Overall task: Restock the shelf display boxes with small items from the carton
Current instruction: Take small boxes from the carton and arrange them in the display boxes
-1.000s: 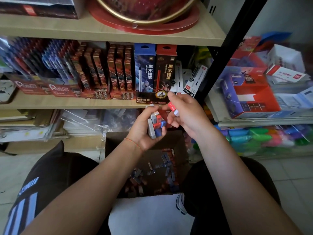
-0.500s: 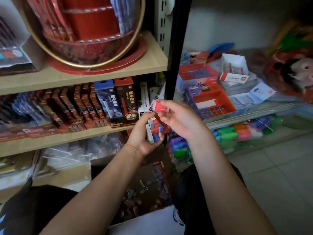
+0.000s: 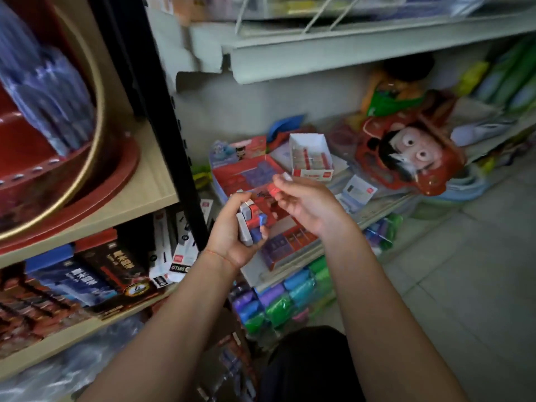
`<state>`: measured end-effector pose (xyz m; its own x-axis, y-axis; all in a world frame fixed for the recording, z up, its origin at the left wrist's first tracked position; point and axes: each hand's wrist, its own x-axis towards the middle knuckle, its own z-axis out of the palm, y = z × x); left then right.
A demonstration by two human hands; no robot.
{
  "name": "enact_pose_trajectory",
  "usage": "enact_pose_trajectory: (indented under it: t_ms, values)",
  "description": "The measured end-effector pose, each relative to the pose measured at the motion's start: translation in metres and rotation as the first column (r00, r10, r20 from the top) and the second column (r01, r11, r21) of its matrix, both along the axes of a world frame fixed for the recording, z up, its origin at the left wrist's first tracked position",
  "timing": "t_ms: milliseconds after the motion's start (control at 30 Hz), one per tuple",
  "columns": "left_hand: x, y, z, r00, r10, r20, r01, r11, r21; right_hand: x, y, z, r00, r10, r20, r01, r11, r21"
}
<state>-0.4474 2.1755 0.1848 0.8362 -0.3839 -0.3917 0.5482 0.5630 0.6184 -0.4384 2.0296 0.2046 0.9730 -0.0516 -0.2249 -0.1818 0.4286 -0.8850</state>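
My left hand (image 3: pixel 232 236) cups a bundle of small boxed items (image 3: pixel 251 220) in grey, red and blue wrappers. Just right of it, my right hand (image 3: pixel 304 201) pinches a single small red item (image 3: pixel 272 189) between thumb and fingers. Both hands hover in front of a red and blue display box (image 3: pixel 246 175) on the grey shelf. Behind it stands an open white display box (image 3: pixel 311 155) with several red-banded items inside. The brown carton (image 3: pixel 229 364) lies low between my arms, mostly hidden, with loose items in it.
A black upright post (image 3: pixel 162 126) separates the wooden shelves (image 3: pixel 139 204) on the left from the grey metal shelf (image 3: pixel 293 271). Packs of pens fill the lower left shelf. Coloured packets (image 3: pixel 284 303) sit under the grey shelf. A red cartoon mask (image 3: pixel 406 155) lies at right. Tiled floor on the right.
The view has swung right, from the wooden shelves toward the grey shelf. My hands moved with it, keeping their holds; the carton has slipped to the bottom edge.
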Motion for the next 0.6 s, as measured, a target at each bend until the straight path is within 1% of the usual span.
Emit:
enact_pose_trajectory:
  t_ms: [67,100,133,200,267,333,367,400,433,467,500,600]
  values:
    - [0.016,-0.012,0.008,1.000,-0.001,-0.001,0.001,1.000,0.023,0.010,-0.013,0.000,0.999,0.025,0.036,-0.026,0.999,0.027]
    - [0.024,-0.018,0.010,1.000,-0.005,0.005,0.005,1.000,0.031,0.015,-0.019,0.000,0.998,0.033,0.048,-0.034,0.999,0.001]
    - [0.031,-0.025,0.014,1.000,-0.018,0.019,0.018,0.999,0.034,0.021,-0.027,0.001,0.998,0.026,0.053,-0.023,0.998,-0.059]
    - [0.043,-0.039,0.019,0.998,-0.048,0.041,0.046,0.998,0.042,0.033,-0.040,0.004,0.999,-0.022,0.035,0.031,0.964,-0.265]
    - [0.052,-0.050,0.022,0.996,-0.073,0.044,0.071,0.997,0.036,0.052,-0.055,0.004,0.993,-0.103,0.049,0.114,0.874,-0.473]
    - [0.061,-0.059,0.022,0.995,-0.092,0.034,0.091,0.996,0.018,0.075,-0.068,0.004,0.981,-0.153,0.121,0.195,0.752,-0.630]
    - [0.066,-0.063,0.020,0.995,-0.092,0.024,0.092,0.996,0.018,0.086,-0.074,0.005,0.977,-0.152,0.152,0.215,0.668,-0.713]
    - [0.069,-0.066,0.020,0.995,-0.095,0.013,0.095,0.995,0.019,0.097,-0.080,0.004,0.974,-0.143,0.173,0.224,0.554,-0.802]
    - [0.073,-0.068,0.018,0.996,-0.094,-0.001,0.094,0.995,0.017,0.105,-0.086,0.004,0.974,-0.127,0.187,0.223,0.415,-0.882]
    - [0.076,-0.071,0.017,0.996,-0.089,-0.018,0.089,0.996,0.010,0.111,-0.090,0.005,0.976,-0.116,0.183,0.209,0.281,-0.937]
    - [0.078,-0.073,0.016,0.996,-0.079,-0.036,0.079,0.997,0.006,0.115,-0.093,0.004,0.981,-0.090,0.171,0.185,0.180,-0.966]
    - [0.083,-0.078,0.010,0.996,-0.068,-0.060,0.068,0.998,-0.004,0.126,-0.094,-0.008,0.996,0.080,0.044,0.041,0.042,-0.998]
